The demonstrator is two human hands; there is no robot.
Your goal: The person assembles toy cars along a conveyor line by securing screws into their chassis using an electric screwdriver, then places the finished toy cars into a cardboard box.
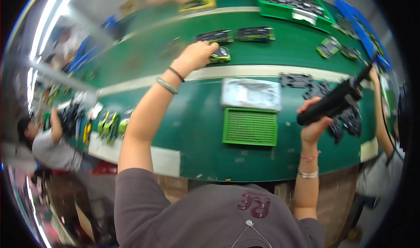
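Note:
My left hand [197, 54] reaches far out over the green conveyor belt [144, 51] and closes on a small toy car body [220, 54], green and dark. Two more dark car pieces [215, 36] [255, 33] lie just beyond it on the belt. My right hand [316, 119] grips a black electric screwdriver [334, 101], held up above a pile of black plastic parts [345, 117] at the right of the bench.
A green perforated tray [250, 126] and a clear plastic sheet [251, 94] lie on the green bench [197, 143] before me. A green crate of dark parts [280, 9] stands at the back. Another person [48, 145] works at left beside several yellow-green cars [111, 124]; an arm [380, 117] is at right.

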